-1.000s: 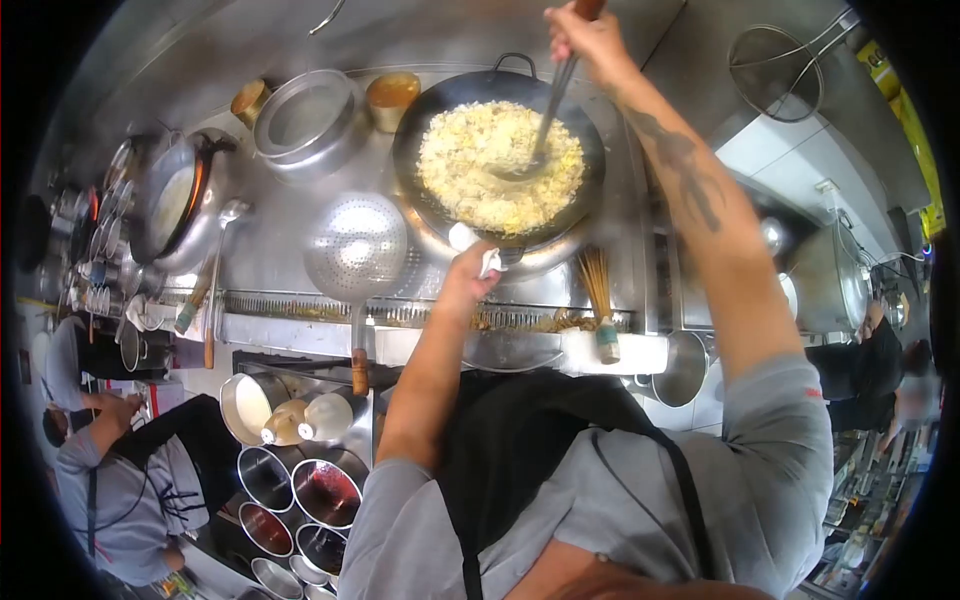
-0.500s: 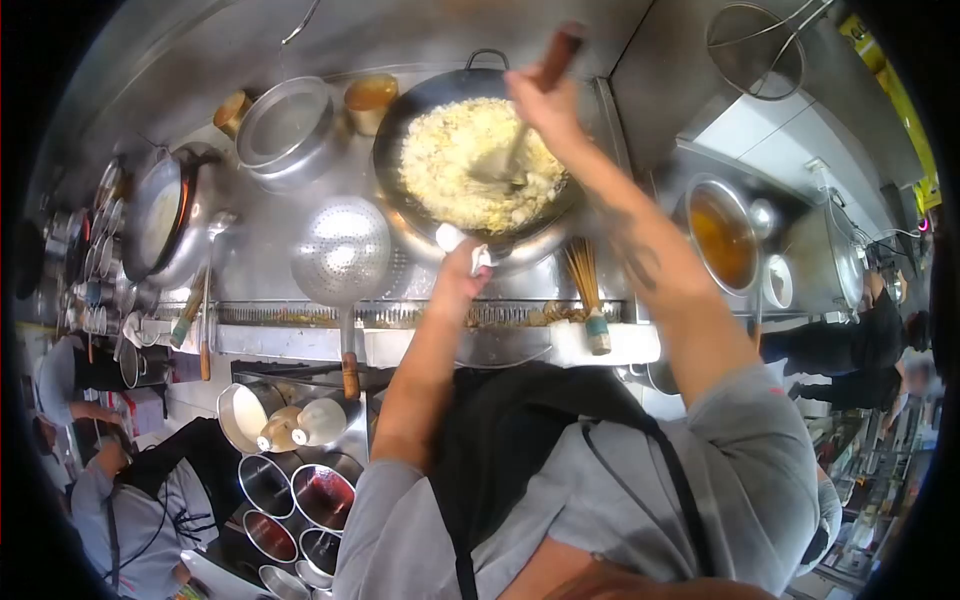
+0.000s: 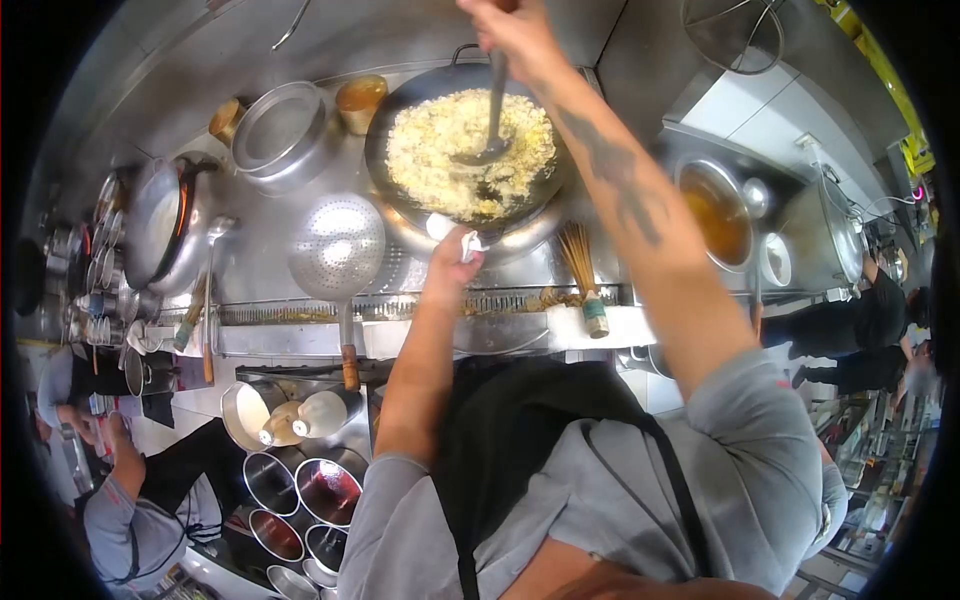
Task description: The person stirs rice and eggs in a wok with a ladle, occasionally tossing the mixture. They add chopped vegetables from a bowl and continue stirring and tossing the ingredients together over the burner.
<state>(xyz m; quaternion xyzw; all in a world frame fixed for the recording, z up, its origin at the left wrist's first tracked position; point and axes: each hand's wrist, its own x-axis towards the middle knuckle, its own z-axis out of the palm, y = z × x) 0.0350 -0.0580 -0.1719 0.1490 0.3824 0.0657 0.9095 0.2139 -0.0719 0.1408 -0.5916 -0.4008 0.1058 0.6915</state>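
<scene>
A big dark wok (image 3: 376,165) sits on the range, filled with yellow and white fried rice (image 3: 430,135). Above its far side, my right hand (image 3: 512,35) grips the wooden handle of a wok ladle (image 3: 496,105), held steeply upright. The ladle's bowl presses into the rice near the middle. At the near rim, my left hand (image 3: 457,255) is closed round a white cloth (image 3: 440,228) and holds the wok through it; the fingers are partly hidden. To its left lies a perforated skimmer (image 3: 338,245), and a bamboo brush (image 3: 583,275) is on the right.
A steel pot of orange-brown liquid (image 3: 712,215) stands at right. At back left are a lidded steel pot (image 3: 278,125) and a brass-coloured pot (image 3: 361,103). Another wok (image 3: 152,225) is farther left. Sauce containers (image 3: 327,490) stand below left. Co-workers' bodies (image 3: 150,510) show at both sides.
My right hand has moved up and left, swinging the ladle from tilted to nearly upright. Its bowl has shifted slightly up in the rice. My left hand keeps its place at the rim.
</scene>
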